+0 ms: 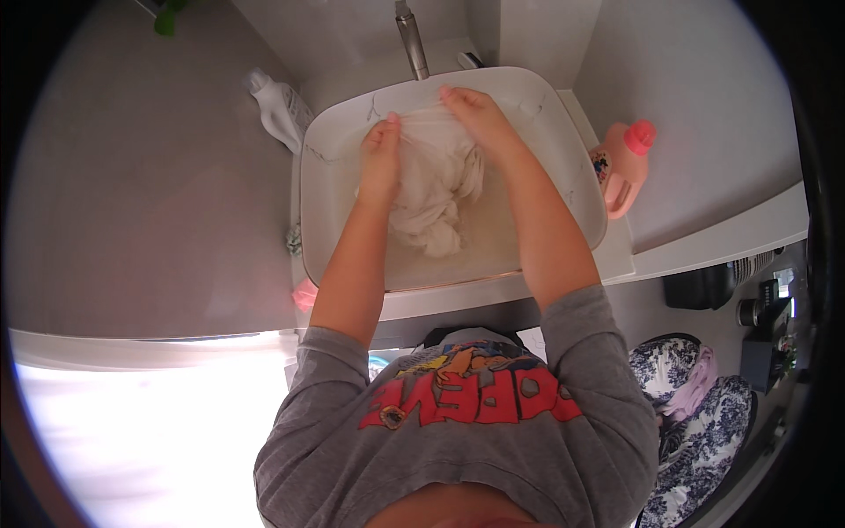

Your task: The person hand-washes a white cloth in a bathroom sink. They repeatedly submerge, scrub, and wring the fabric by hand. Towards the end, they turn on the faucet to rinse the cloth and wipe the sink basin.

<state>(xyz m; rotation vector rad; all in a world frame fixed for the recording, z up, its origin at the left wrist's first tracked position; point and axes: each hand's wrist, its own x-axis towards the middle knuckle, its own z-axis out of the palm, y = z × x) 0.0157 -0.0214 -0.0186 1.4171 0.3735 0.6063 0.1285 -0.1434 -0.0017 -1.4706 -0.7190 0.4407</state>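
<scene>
A wet white cloth (429, 194) hangs bunched in the white basin (339, 255), partly in cloudy water. My left hand (381, 151) is closed on the cloth's upper left edge. On its upper right edge, near the tap, my right hand (475, 114) pinches the fabric. Between the two hands the top of the cloth is stretched out, while its lower part lies crumpled toward the near side of the basin. What kind of garment or linen it is, I cannot tell.
A metal tap (411, 44) stands behind the basin. A white bottle (280, 112) is at the left rim, a pink jug with a red cap (627, 167) at the right. A small pink item (304, 295) lies by the near left corner. Patterned fabric (704, 440) is at lower right.
</scene>
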